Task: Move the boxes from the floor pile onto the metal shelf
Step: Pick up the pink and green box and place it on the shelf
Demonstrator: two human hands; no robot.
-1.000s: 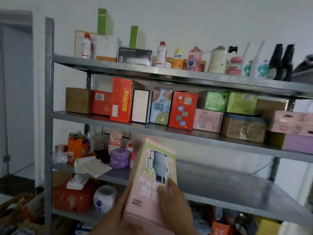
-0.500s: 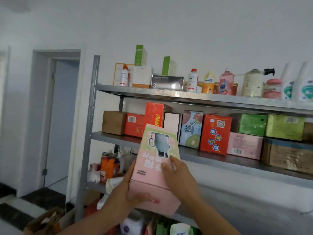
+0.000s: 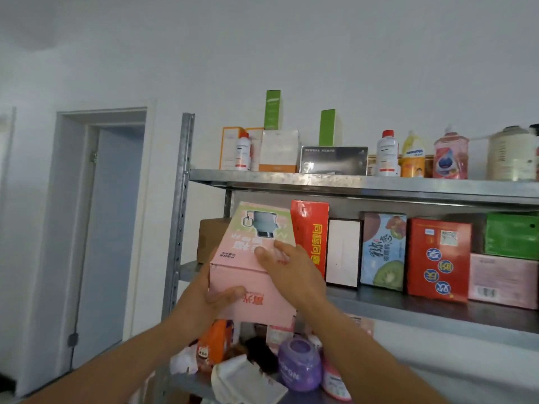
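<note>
As our forearms (image 3: 137, 354) rise from the bottom edge, cut off there, they hide clutter around a purple jar (image 3: 300, 364). Our left hand (image 3: 211, 298) grips the pink box (image 3: 245, 258) low down, thumb on its near face, other fingers hidden behind. Our right hand (image 3: 291, 275) clasps its right edge, fingers curled onto the printed face. The box hangs before the middle tier of the metal shelf (image 3: 379, 184), masking a brown carton (image 3: 210, 237), just beside a tall red box (image 3: 310, 228). Whether it touches the tier, we cannot tell.

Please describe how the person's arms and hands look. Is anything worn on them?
The left forearm and right forearm are bare to the frame edge; no sleeve shows. The left hand and right hand show no gloves, rings, watch or bracelet.
</note>
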